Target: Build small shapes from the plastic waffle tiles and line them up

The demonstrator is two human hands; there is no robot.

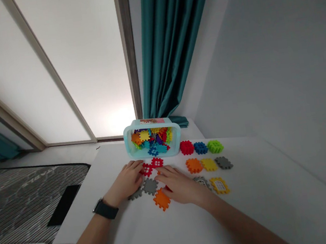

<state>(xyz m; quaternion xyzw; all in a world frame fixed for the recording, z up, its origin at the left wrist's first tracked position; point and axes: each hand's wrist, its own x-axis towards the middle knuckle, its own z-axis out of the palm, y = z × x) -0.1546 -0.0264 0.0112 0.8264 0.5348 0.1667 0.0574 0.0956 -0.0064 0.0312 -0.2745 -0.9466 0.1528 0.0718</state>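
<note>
Step in hand, prob.: arranged red square window-grid plastic tiles (147,169) on white table (154,239), just before pale-blue plastic tub (126,138), betw. L hand (128,179) and R hand (175,182). Saw fingers loosely bent; couldn't tell re grip. Next, prob. called for edge pinch.

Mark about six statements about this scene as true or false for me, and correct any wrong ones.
1. A pale-blue plastic tub holds colourful toothed plastic pieces. True.
2. The dark-banded watch lies on the white tabletop. False: it is worn on the left wrist.
3. A flat yellow toothed square lies between an orange one and a dark grey one. True.
4. The bright green toothed block sits left of the dark blue block. False: it sits to its right.
5. The left hand is inside the tub. False: it is low over the tabletop, beside a red window-grid piece.
6. A teal fabric curtain hangs behind the tub. True.
</note>
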